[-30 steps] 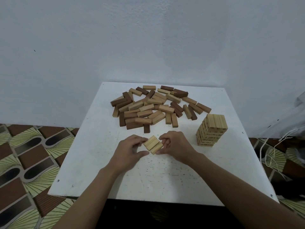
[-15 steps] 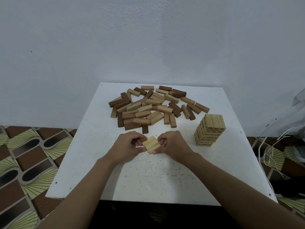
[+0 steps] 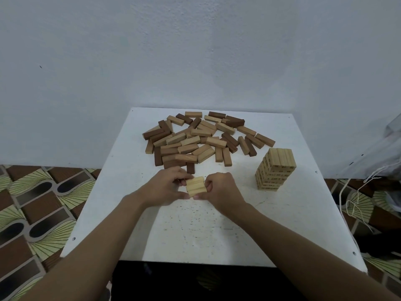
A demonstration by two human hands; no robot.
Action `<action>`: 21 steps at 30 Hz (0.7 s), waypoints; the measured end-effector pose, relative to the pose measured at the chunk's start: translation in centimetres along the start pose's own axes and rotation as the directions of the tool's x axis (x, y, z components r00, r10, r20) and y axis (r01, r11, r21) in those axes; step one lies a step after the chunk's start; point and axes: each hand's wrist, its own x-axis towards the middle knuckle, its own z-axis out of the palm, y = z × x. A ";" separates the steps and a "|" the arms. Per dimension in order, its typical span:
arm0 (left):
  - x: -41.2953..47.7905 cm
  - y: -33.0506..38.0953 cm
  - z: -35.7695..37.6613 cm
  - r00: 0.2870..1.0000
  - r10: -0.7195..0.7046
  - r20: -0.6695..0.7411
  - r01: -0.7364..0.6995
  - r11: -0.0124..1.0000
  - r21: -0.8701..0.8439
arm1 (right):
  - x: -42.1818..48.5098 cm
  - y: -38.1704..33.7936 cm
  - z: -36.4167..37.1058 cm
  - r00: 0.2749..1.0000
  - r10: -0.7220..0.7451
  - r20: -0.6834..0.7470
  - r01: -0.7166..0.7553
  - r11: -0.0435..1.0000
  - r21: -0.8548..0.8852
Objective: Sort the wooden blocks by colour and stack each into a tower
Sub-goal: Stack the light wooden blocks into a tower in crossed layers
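Observation:
Three pale wooden blocks point(image 3: 195, 186) lie side by side as one flat set near the middle of the white table point(image 3: 217, 235). My left hand point(image 3: 165, 186) pinches the set from the left and my right hand point(image 3: 220, 190) pinches it from the right. A tower of pale blocks point(image 3: 275, 169) stands at the right of the table, apart from both hands. Behind my hands lies a loose pile of mid-brown and dark-brown blocks point(image 3: 204, 140), with a few pale ones among them.
A pale wall rises just behind the table. Patterned floor tiles point(image 3: 39, 203) show on both sides. White cords point(image 3: 355, 203) and a clear plastic bag point(image 3: 390, 153) lie off the table's right edge.
Both hands have turned the set of three pale blocks from a diagonal lie to nearly square with the table edge and pressed the blocks tighter together.

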 end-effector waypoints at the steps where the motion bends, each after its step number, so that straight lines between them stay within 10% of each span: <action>1: 0.1 -0.2 -0.3 1.000 0.004 0.026 -0.004 1.000 0.007 | 0.0 -0.1 0.1 1.000 0.006 -0.009 -0.006 1.000 0.005; 7: -0.8 -0.9 -0.3 0.999 0.008 0.053 -0.006 0.999 -0.040 | -0.1 0.7 -0.3 1.000 -0.019 -0.016 0.020 0.999 0.030; 13: -4.2 -1.2 3.1 0.957 -0.098 -0.274 0.110 0.993 0.029 | -0.7 3.0 -1.0 0.989 -0.145 0.023 0.146 0.983 -0.114; 21: -3.9 -1.6 6.3 0.980 -0.056 -0.188 0.140 0.874 0.466 | -0.4 3.8 -0.1 0.955 -0.252 0.157 0.291 0.900 -0.324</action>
